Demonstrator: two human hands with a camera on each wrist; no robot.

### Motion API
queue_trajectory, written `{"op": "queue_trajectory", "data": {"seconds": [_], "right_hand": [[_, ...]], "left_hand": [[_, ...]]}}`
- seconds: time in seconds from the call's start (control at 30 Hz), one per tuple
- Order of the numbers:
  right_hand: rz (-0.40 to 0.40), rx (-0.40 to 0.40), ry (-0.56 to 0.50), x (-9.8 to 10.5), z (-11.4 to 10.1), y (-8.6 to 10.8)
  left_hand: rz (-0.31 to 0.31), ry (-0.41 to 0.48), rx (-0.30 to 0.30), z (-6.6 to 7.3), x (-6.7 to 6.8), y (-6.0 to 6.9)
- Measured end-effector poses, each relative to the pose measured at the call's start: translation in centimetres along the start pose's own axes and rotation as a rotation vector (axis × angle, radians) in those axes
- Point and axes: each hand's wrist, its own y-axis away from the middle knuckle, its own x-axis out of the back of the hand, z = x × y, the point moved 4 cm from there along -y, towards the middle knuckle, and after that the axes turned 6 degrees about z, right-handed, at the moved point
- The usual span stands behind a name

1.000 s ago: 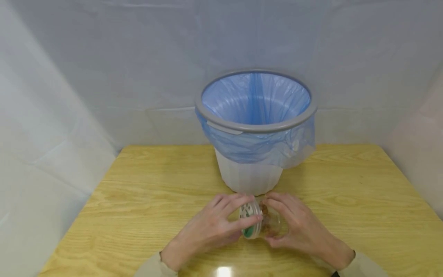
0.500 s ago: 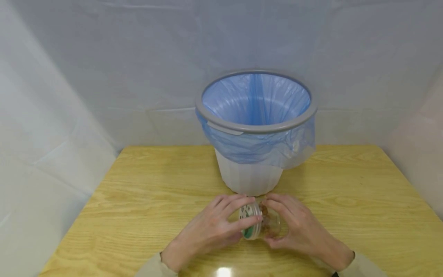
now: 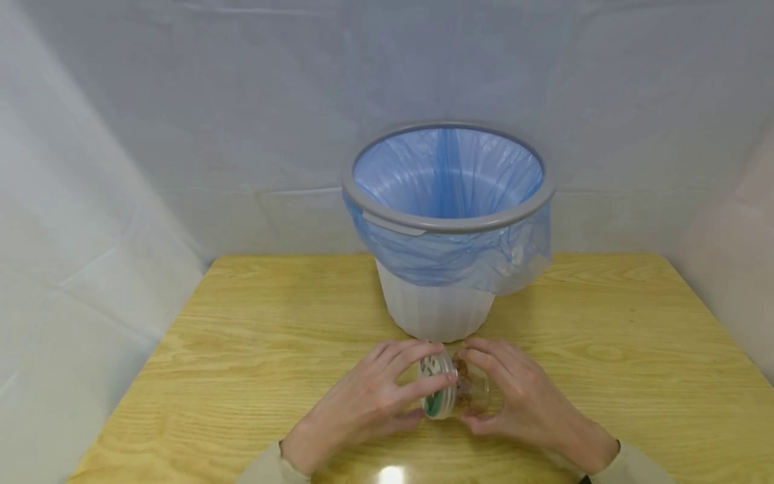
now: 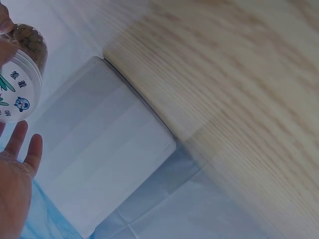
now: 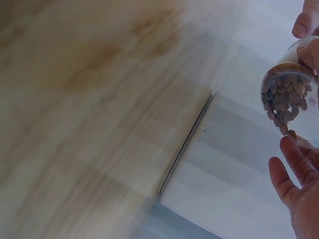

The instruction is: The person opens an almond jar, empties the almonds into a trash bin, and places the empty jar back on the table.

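Note:
A clear plastic jar [image 3: 478,393] lies on its side between both hands, low over the table in front of a bin. Brown, almond-like nuts [image 5: 285,97] fill part of it. Its round lid [image 3: 437,405], printed in green and black on white, faces left and is on the jar. My left hand [image 3: 371,393] grips the lid's rim with curled fingers and thumb. On the other side, my right hand [image 3: 526,390] holds the jar's body. In the left wrist view, the lid [image 4: 25,92] shows its printed face, partly cut off by the frame edge.
Just beyond the hands stands a white bin [image 3: 441,312] with a grey rim, lined with a blue bag [image 3: 447,259] that overhangs outside. The wooden table [image 3: 254,349] extends to both sides. White sheeting [image 3: 242,121] hangs behind and at the sides.
My left fingers shift very slightly at the lid, and its printed face looks a little turned. The right hand, the jar's place and the bin look the same.

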Motion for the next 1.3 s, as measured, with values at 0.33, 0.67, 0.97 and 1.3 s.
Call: {"op": "queue_trajectory", "data": {"seconds": [0.33,0.67,0.97,1.3], "right_hand": [[0.000,-0.003,0.012,0.03,-0.13,-0.03],[0.016,0.011,-0.002,0.07,-0.20,-0.04],[0.029,0.023,0.006,0.05,-0.31,-0.03],[0.026,0.015,0.000,0.07,-0.37,0.06]], "left_hand": [[0.020,0.065,0.038,-0.13,0.04,-0.09],[0.027,0.122,0.072,-0.24,0.05,-0.01],[0.039,0.160,0.110,-0.32,-0.02,0.00],[0.041,0.253,0.181,-0.38,0.07,-0.13]]}}
